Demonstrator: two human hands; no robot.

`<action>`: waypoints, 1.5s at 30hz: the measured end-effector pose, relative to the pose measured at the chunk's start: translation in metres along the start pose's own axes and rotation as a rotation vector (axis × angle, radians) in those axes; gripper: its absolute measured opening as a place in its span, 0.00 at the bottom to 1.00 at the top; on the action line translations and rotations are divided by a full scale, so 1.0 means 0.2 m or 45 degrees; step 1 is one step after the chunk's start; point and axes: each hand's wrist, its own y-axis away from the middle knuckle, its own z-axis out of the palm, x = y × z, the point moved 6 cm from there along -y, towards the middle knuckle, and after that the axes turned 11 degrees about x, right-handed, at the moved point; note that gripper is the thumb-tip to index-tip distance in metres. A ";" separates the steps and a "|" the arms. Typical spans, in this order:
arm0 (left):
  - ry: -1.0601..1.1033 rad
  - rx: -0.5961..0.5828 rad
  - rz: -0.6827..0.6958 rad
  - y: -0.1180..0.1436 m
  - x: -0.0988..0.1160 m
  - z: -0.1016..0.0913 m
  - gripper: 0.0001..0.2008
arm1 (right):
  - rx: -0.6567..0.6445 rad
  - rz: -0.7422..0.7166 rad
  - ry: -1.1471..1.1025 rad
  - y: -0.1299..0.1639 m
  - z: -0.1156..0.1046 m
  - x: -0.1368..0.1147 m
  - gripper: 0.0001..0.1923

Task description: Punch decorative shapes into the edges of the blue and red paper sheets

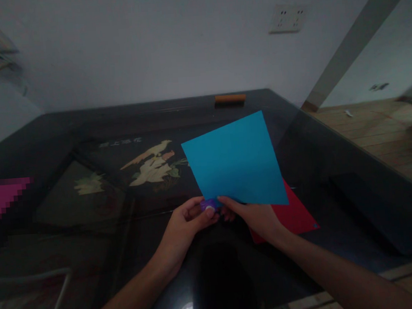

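Two hands were noted at one corner of the blue paper sheet: the right hand pinched it, the left hand was closed on a small purple object; the sheet was judged light, flimsy, easily creased, best gripped near an edge.

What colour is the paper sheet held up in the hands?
Blue paper sheet, plain with no pattern; the head view shows it.

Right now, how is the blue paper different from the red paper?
The blue paper is held up by the hands, left hand and right hand, while the red paper lies flat on the dark table. The blue paper shows fully; the red paper is mostly hidden behind it. Both look like plain coloured sheets.
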 end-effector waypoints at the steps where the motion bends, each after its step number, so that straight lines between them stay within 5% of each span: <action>1: 0.001 0.000 -0.002 0.00 0.00 0.00 0.16 | 0.007 0.003 -0.005 0.00 0.00 0.00 0.14; 45: -0.056 0.013 0.056 0.01 0.01 -0.01 0.13 | 0.034 -0.048 0.063 0.02 0.00 0.00 0.12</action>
